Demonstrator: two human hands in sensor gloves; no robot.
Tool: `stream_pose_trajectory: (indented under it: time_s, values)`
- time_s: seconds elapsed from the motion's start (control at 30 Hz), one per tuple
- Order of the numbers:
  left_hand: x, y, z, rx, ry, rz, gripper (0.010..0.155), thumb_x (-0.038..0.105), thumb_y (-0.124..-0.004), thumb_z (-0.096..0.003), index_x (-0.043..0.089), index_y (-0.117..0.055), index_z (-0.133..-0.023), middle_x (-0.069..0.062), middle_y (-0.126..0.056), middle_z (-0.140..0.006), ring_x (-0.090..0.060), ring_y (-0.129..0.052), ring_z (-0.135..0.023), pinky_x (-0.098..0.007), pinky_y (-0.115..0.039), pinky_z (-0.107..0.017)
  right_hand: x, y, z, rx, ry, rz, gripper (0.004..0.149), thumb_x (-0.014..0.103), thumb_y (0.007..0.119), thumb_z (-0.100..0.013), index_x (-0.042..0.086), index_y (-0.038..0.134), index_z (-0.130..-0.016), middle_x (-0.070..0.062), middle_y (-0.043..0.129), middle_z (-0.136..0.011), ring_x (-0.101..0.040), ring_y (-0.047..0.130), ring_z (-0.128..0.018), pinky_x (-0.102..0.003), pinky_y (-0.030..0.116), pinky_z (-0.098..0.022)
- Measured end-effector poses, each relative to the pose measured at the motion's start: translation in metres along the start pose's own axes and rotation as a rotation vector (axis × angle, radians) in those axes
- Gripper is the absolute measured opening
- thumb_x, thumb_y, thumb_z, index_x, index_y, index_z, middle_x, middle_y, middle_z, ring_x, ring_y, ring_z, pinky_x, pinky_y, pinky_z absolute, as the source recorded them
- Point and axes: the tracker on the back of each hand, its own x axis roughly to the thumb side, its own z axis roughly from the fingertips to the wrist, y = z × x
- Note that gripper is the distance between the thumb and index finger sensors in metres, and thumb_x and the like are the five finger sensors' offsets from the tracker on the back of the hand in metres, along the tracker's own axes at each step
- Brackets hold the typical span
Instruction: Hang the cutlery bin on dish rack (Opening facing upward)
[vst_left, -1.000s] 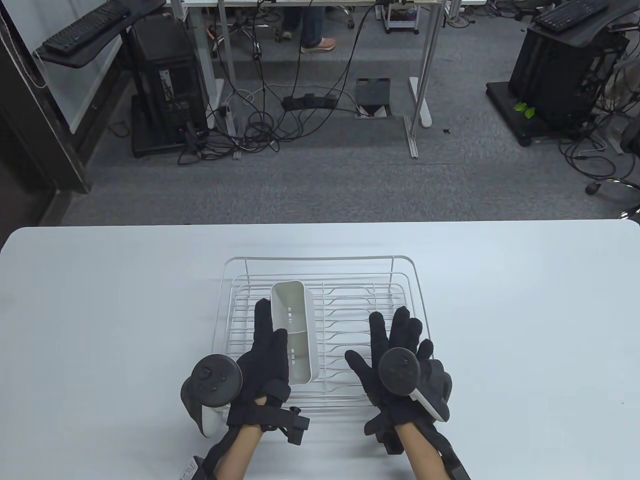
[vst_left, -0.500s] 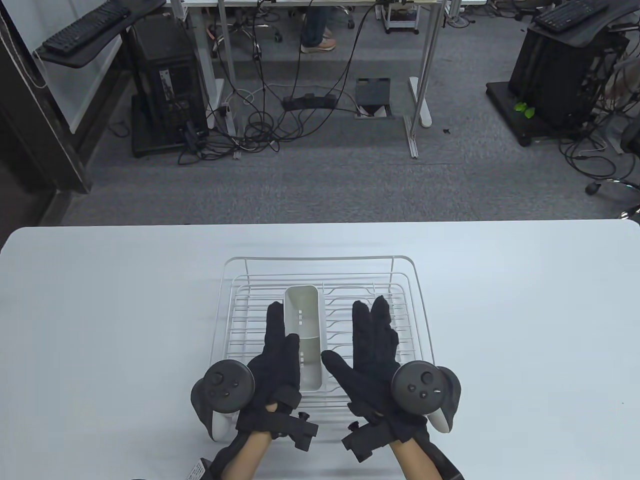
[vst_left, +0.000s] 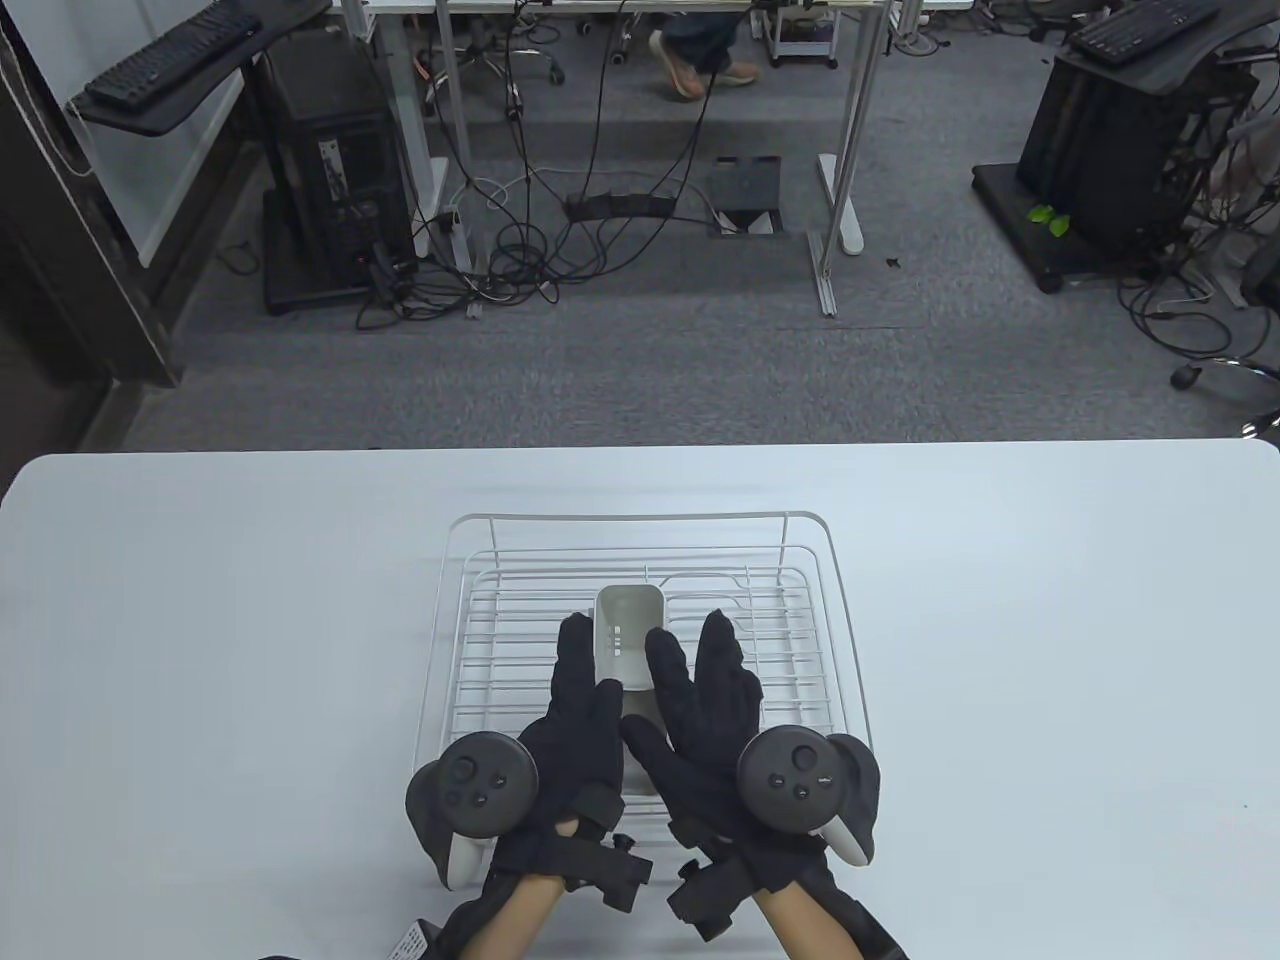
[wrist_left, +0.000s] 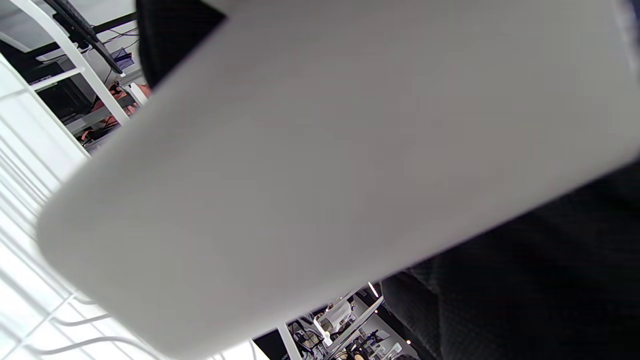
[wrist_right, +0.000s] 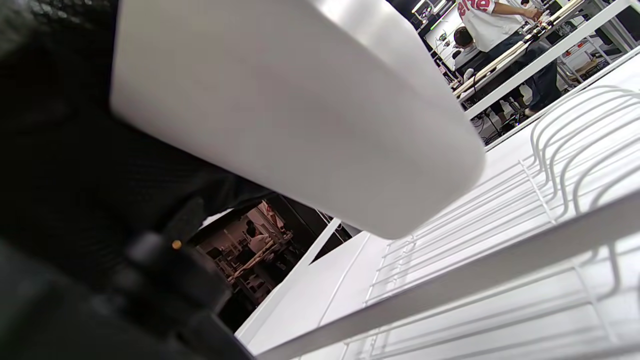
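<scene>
The white cutlery bin (vst_left: 628, 630) is a long narrow tub with its opening facing up, held over the white wire dish rack (vst_left: 480, 640). My left hand (vst_left: 580, 700) presses its left side and my right hand (vst_left: 700, 690) presses its right side, so both hands hold it between them. Only the bin's far end shows between the fingers. In the left wrist view the bin's smooth wall (wrist_left: 320, 160) fills the frame. In the right wrist view the bin (wrist_right: 300, 115) hangs above the rack's wires (wrist_right: 550, 200).
The rack sits in the middle of the white table (vst_left: 200, 650), with its raised rim (vst_left: 640, 518) at the far side. Beyond the table's far edge are office floor, desks and cables.
Both hands have moved toward the rack's middle. The right hand has closed in on the bin's right side. The bin has shifted right and now sits between both hands.
</scene>
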Motion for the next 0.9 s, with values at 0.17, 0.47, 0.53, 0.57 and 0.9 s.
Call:
stream_pose_trajectory:
  time_s: [0.17,0.47,0.53,0.57,0.9]
  values:
    - [0.002,-0.005,0.002,-0.003,-0.014,-0.017,0.062,0.039,-0.053,-0.0644,0.015,-0.030,-0.116,-0.025,-0.048,-0.113,-0.045,-0.082,-0.090,-0.049,-0.079,-0.057,-0.002,0.000,-0.001,0.017,0.011,-0.014,0.061,0.034,0.063,-0.062,0.036,0.023,-0.109,-0.030,0.004,-0.108,-0.058,0.016,-0.098,-0.067,0.015,-0.064]
    - [0.005,-0.010,0.004,-0.024,-0.026,-0.015,0.062,0.039,-0.053,-0.0643,0.015,-0.030,-0.116,-0.026,-0.048,-0.113,-0.045,-0.081,-0.090,-0.049,-0.079,-0.057,-0.003,0.000,-0.003,0.030,-0.005,-0.039,0.061,0.024,0.061,-0.061,0.030,0.024,-0.109,-0.031,0.009,-0.108,-0.057,0.024,-0.098,-0.066,0.021,-0.065]
    - [0.005,-0.010,0.004,-0.029,-0.024,-0.014,0.062,0.039,-0.053,-0.0643,0.015,-0.030,-0.116,-0.026,-0.048,-0.113,-0.045,-0.081,-0.090,-0.049,-0.079,-0.057,-0.003,0.000,-0.003,0.032,-0.008,-0.039,0.061,0.022,0.061,-0.061,0.029,0.025,-0.109,-0.032,0.009,-0.108,-0.057,0.026,-0.098,-0.066,0.022,-0.066]
    - [0.005,-0.010,0.004,-0.029,-0.024,-0.015,0.062,0.039,-0.053,-0.0643,0.015,-0.030,-0.116,-0.026,-0.048,-0.113,-0.045,-0.081,-0.090,-0.049,-0.079,-0.057,-0.003,0.000,-0.003,0.032,-0.009,-0.037,0.060,0.021,0.061,-0.060,0.028,0.025,-0.109,-0.032,0.010,-0.108,-0.058,0.026,-0.098,-0.066,0.023,-0.066]
    - [0.006,-0.012,0.004,-0.038,-0.034,-0.024,0.062,0.039,-0.052,-0.0644,0.015,-0.028,-0.116,-0.026,-0.046,-0.113,-0.045,-0.081,-0.091,-0.049,-0.079,-0.057,-0.003,0.001,-0.003,-0.025,-0.026,-0.028,0.059,0.016,0.060,-0.058,0.023,0.032,-0.109,-0.034,0.015,-0.107,-0.057,0.036,-0.097,-0.065,0.031,-0.067]
